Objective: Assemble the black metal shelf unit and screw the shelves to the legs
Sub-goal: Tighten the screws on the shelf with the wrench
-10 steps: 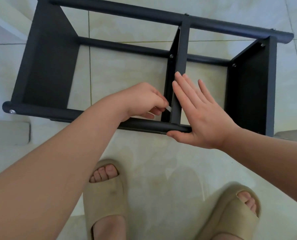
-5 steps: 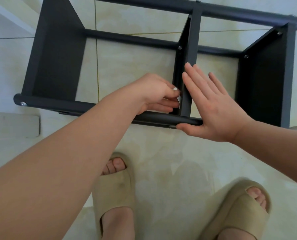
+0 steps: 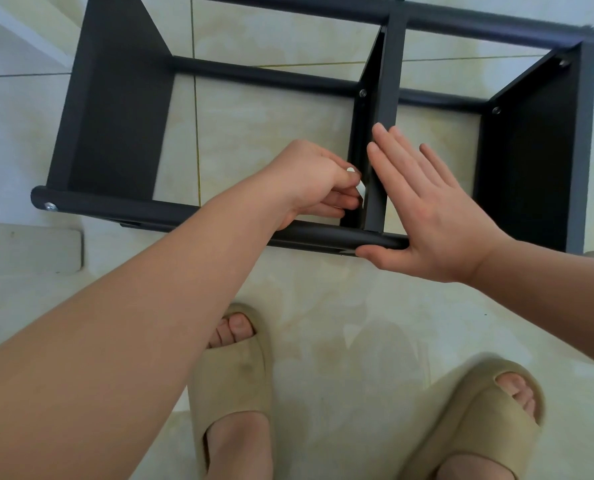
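1. Two tan slippers (image 3: 233, 386) stand on the pale tiled floor (image 3: 340, 323). The bottom edge cuts off both heels.
2. The left forearm (image 3: 133, 323) fills the lower left, with its elbow out of frame.
3. A pale block (image 3: 29, 251) lies at the left edge, partly cut off. I cannot tell what it is.
4. The unit (image 3: 115, 211) lies on its side on the floor just ahead of the slippers, with its legs running left to right and its shelves on edge.
5. The near leg (image 3: 323, 235) has a screw head (image 3: 49, 206) at its left end. Its right stretch is hidden behind the right hand.
6. The left hand (image 3: 309, 181) has its fingers curled and pinches a small silvery tool (image 3: 359, 195). It holds the tool at the left face of the middle shelf (image 3: 389, 98), just above the near leg. The fingers cover most of the tool, so its type and tip cannot be made out.
7. The right hand (image 3: 430, 216) is flat with straight fingers and grasps nothing. Its fingers press the right side of the middle shelf, and its thumb lies along the near leg.
8. The left shelf (image 3: 115, 116) and right shelf (image 3: 531, 161) are dark panels. The frame cuts off the top of the left shelf.
9. Of the far legs, the lower leg (image 3: 254, 76) touches the floor, and two screws (image 3: 362, 93) sit by it.
10. The upper leg (image 3: 479, 27) is blurred and leaves the frame at the top.
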`<action>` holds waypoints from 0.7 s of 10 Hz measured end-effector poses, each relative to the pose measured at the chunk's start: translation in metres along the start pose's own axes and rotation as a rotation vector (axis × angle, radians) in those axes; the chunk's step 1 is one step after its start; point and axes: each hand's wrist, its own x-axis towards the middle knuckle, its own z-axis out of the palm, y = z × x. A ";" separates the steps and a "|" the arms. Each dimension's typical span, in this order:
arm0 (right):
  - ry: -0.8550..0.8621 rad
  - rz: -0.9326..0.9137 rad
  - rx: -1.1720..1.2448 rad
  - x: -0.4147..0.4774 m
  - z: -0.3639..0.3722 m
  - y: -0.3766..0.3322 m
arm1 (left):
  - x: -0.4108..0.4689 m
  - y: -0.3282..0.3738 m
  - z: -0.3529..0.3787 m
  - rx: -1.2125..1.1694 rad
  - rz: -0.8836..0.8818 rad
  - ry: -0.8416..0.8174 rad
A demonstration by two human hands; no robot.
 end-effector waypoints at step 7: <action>-0.024 0.017 0.014 0.000 -0.002 -0.002 | -0.005 0.003 -0.001 0.243 0.001 -0.125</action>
